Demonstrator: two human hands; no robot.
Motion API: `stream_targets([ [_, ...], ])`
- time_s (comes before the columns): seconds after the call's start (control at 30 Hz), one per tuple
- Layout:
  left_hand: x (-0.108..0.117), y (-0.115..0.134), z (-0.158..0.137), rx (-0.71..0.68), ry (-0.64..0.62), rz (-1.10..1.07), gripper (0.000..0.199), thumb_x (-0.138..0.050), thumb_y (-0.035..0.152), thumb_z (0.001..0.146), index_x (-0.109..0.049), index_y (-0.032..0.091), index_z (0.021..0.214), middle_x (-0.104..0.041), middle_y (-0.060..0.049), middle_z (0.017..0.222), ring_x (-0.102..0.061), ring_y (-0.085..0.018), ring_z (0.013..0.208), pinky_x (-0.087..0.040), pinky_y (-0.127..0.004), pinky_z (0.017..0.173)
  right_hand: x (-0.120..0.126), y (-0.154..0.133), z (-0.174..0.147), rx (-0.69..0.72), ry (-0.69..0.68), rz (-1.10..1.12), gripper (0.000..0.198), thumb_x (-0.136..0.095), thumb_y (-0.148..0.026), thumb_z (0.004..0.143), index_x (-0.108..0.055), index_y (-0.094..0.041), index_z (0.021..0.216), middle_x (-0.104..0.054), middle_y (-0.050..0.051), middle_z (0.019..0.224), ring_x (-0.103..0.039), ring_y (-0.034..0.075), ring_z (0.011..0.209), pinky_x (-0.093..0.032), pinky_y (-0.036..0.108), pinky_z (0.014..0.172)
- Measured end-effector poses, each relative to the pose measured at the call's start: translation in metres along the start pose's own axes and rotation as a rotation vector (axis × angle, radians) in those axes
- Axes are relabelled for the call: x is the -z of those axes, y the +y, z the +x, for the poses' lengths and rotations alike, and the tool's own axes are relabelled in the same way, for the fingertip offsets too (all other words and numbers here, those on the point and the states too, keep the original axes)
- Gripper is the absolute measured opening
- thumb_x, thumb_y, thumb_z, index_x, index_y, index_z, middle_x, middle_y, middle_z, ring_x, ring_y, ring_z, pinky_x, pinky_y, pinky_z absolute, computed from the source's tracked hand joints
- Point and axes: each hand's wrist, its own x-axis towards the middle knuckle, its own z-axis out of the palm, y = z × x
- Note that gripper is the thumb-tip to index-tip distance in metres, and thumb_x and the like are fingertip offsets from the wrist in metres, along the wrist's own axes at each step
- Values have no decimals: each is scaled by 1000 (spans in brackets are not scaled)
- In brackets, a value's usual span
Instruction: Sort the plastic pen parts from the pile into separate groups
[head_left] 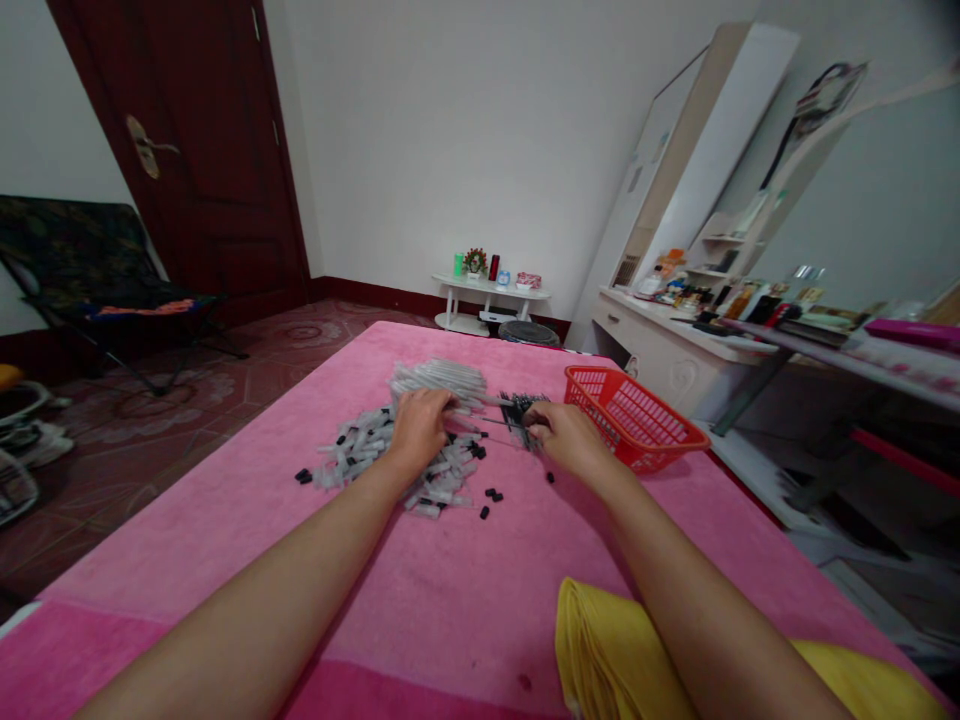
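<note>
My left hand [421,430] is closed over the edge of a heap of clear plastic caps [367,445]; what its fingers hold is hidden. Just beyond it lies a bundle of clear pen-barrel-like tubes [442,376]. With fingers pinched, my right hand [566,430] is at a pile of thin dark-tipped sticks [517,405], which look like pen refills. Whatever is in that pinch is too small to make out. Thin sticks lie in the gap between my hands. Small black plugs [493,495] are scattered in front of the heap.
A red plastic basket [649,440] stands right of my right hand. Folded yellow cloth [607,640] lies under my right forearm. A pink cloth [450,600] covers the table. Beyond are a small white stand [491,288], a cluttered white dresser [675,340] and a folding chair [82,260].
</note>
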Motion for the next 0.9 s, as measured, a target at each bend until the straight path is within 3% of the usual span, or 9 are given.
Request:
stream_targets([
  [0.43,-7,0,-1,-108,-17,-44,23,-51,7,75,-62,20,89,-67,-5,89,-57,-23,90,-38,-35,79,1,-3,0,35,26,-14,20,-55,-15,77,-68,-22,91,-71,4,93,-63,19,90,-40,24,72],
  [0.63,-9,-3,0,-95,-10,-159,21,-52,8,76,-62,19,90,-68,-5,92,-59,-22,90,-39,-34,80,4,-5,-1,75,58,-56,20,-54,-17,79,-68,-23,91,-71,4,92,-64,19,87,-39,24,69],
  [0.9,-9,-2,0,-98,-27,-159,20,-52,10,78,-64,19,90,-68,-5,92,-60,-22,89,-40,-34,80,5,-3,-2,110,27,-96,22,-55,-15,78,-69,-23,93,-71,3,95,-63,19,92,-40,25,74],
])
